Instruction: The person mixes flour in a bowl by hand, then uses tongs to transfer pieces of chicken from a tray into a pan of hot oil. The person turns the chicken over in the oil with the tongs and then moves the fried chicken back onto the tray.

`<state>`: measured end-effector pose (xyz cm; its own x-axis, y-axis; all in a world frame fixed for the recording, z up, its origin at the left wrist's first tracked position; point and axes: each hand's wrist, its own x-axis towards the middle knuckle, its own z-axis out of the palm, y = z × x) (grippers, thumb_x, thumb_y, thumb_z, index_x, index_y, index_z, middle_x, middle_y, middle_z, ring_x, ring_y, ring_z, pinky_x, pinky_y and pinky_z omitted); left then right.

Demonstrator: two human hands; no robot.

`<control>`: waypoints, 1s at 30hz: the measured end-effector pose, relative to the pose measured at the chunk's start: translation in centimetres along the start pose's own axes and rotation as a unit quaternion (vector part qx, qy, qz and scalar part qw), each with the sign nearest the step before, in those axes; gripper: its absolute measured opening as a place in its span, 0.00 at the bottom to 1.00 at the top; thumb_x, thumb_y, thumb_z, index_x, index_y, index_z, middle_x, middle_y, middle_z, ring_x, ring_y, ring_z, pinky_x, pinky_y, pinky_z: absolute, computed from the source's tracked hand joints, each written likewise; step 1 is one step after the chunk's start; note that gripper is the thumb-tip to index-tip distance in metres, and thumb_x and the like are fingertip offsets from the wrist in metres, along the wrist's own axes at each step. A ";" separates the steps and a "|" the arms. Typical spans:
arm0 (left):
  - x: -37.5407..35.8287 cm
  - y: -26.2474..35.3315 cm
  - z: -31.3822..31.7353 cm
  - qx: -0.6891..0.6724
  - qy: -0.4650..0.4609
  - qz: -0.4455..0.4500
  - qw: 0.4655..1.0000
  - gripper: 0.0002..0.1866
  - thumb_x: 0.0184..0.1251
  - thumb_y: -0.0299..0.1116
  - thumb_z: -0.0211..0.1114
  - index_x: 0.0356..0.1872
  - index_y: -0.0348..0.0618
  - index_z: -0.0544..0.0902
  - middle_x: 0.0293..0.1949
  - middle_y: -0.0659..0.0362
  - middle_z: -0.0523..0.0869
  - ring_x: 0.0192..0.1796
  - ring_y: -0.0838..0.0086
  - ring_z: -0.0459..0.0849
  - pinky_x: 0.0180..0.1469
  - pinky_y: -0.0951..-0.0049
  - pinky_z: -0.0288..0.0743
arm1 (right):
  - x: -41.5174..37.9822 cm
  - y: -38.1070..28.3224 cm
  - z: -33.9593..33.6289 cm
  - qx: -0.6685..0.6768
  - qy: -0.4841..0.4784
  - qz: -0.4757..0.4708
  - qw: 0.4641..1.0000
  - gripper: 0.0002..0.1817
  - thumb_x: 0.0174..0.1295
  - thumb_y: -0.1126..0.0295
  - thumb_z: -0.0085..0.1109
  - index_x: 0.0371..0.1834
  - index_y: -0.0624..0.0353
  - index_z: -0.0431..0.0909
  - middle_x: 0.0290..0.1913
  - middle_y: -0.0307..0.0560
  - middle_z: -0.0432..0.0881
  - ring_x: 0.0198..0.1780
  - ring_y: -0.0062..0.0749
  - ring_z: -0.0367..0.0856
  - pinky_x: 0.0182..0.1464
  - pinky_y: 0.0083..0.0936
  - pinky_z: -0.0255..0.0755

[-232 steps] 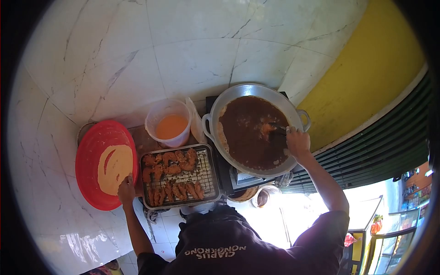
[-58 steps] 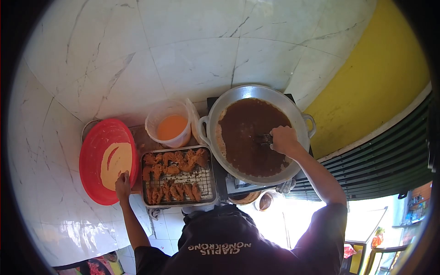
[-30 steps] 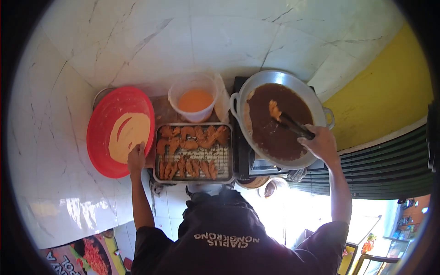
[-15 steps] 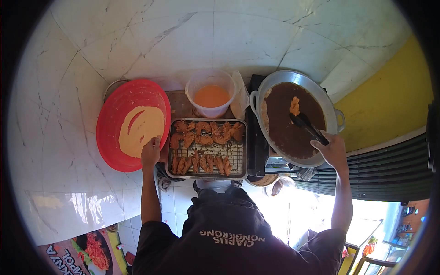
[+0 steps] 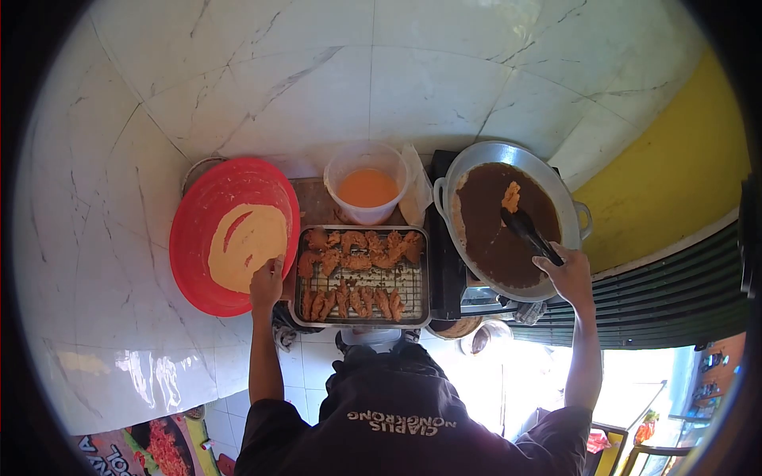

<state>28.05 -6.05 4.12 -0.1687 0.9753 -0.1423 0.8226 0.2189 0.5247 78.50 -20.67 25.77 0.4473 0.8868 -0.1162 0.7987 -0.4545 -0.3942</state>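
My right hand (image 5: 568, 276) is closed around the handle end of black tongs (image 5: 524, 228), reaching over a large two-handled metal wok (image 5: 476, 161) of dark oil. At the tongs' tips is a golden fried piece (image 5: 511, 197) in the oil. On the other side, my left hand (image 5: 267, 283) is curled closed at the lower right rim of a red basin (image 5: 190, 230) holding pale yellow flour (image 5: 242, 266). Between them lies a metal tray (image 5: 425, 278) with a wire rack bearing several browned fried pieces (image 5: 357, 301) in rows.
A translucent tub (image 5: 337, 163) of orange liquid stands behind the tray, beside a white bag-like item (image 5: 414, 186). The wok rests on a black stove (image 5: 447, 274). Marbled tiles (image 5: 333, 87) rise behind. Below the stove, a round container (image 5: 456, 328) shows near a metal pot (image 5: 486, 337).
The whole view has shifted, with everything a little lower in the frame. My right hand and the tongs have moved slightly left and closer in. My left hand stays at the basin's rim.
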 end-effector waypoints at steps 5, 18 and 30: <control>0.0 -0.8 0.2 -0.013 0.009 0.017 1.000 0.29 0.69 0.59 0.44 0.50 0.47 0.82 0.41 0.46 0.85 0.47 0.49 0.82 0.50 0.54 0.74 | 0.2 2.4 3.1 -0.012 0.035 -0.058 0.998 0.17 0.54 0.59 0.66 0.42 0.58 0.83 0.19 0.49 0.79 0.25 0.35 0.81 0.35 0.30 0.72; -0.3 0.2 -0.2 -0.033 0.000 0.038 0.999 0.30 0.71 0.58 0.43 0.48 0.39 0.81 0.40 0.41 0.84 0.48 0.45 0.80 0.49 0.55 0.72 | -1.0 1.2 3.6 0.058 0.039 -0.061 0.996 0.15 0.55 0.61 0.66 0.41 0.58 0.83 0.16 0.44 0.75 0.20 0.25 0.76 0.29 0.24 0.68; 0.2 -0.4 0.0 -0.028 -0.031 0.020 0.999 0.31 0.71 0.58 0.43 0.50 0.38 0.80 0.43 0.40 0.83 0.50 0.44 0.79 0.51 0.55 0.72 | -9.6 -6.7 12.8 0.001 -0.032 -0.113 0.993 0.27 0.55 0.58 0.64 0.50 0.70 0.75 0.32 0.61 0.82 0.34 0.49 0.83 0.36 0.40 0.75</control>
<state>27.65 -5.96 3.85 -0.1004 0.9800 -0.1719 0.7957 0.1829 0.5774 63.68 -25.04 17.87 0.2295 0.9699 -0.0817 0.8749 -0.2423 -0.4194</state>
